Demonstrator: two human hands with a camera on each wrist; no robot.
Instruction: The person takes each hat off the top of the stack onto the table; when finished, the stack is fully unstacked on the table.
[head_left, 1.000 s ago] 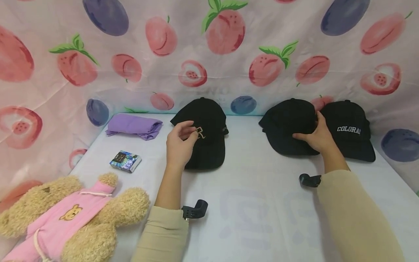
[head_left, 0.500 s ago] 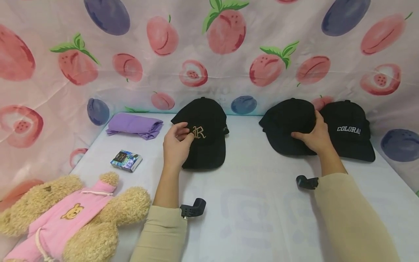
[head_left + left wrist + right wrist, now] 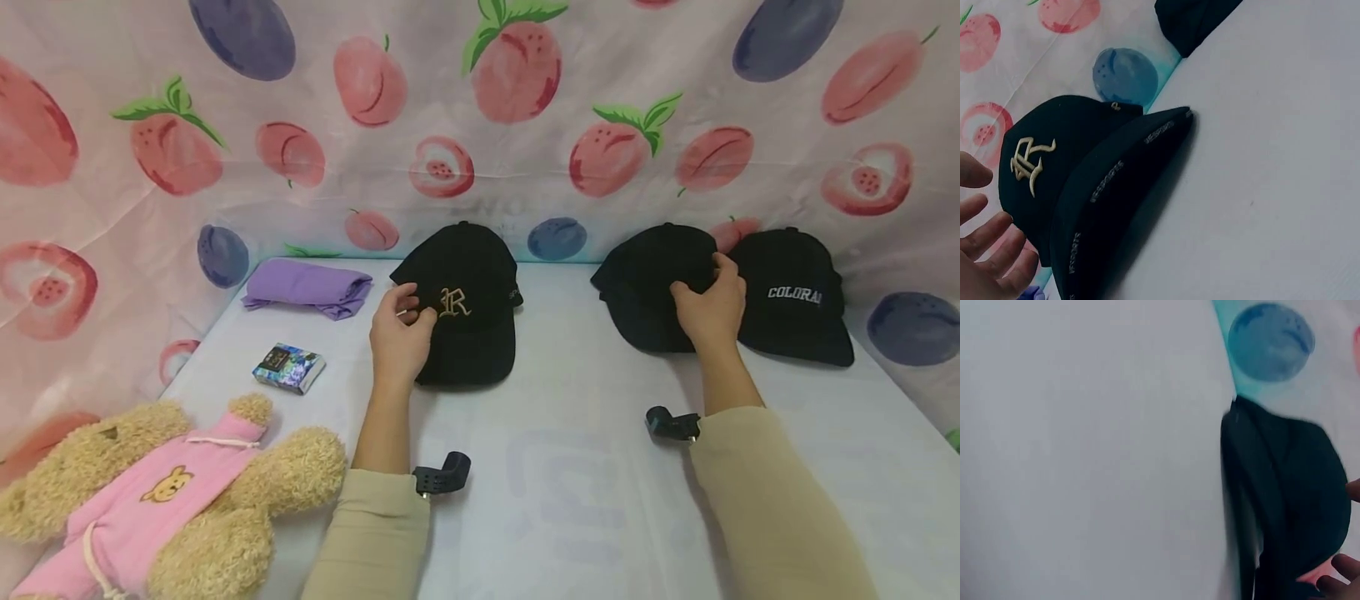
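Note:
A black cap [image 3: 465, 292] with a gold letter R stands on the white surface, its brim toward me. Close to its left side is my left hand [image 3: 401, 337]; the left wrist view shows the loosely bent fingers [image 3: 997, 250] spread beside the crown and holding nothing. A plain black cap [image 3: 652, 283] sits farther right. My right hand [image 3: 712, 304] is in front of that cap's right part, thumb and fingers apart. In the right wrist view its fingertips [image 3: 1344, 569] are at the crown's edge; contact is unclear. Right of it lies another black cap [image 3: 795, 321] lettered COLORA, partly hidden.
At the left, a folded purple cloth [image 3: 307, 287] lies behind a small patterned box [image 3: 288, 368]. A teddy bear [image 3: 172, 500] in pink clothes fills the near left. Behind the caps hangs a fruit-print curtain [image 3: 525, 167].
My right hand has shifted left, from between the two right caps to in front of the plain one. The left hand has drawn slightly left, uncovering the gold R. The caps keep their places.

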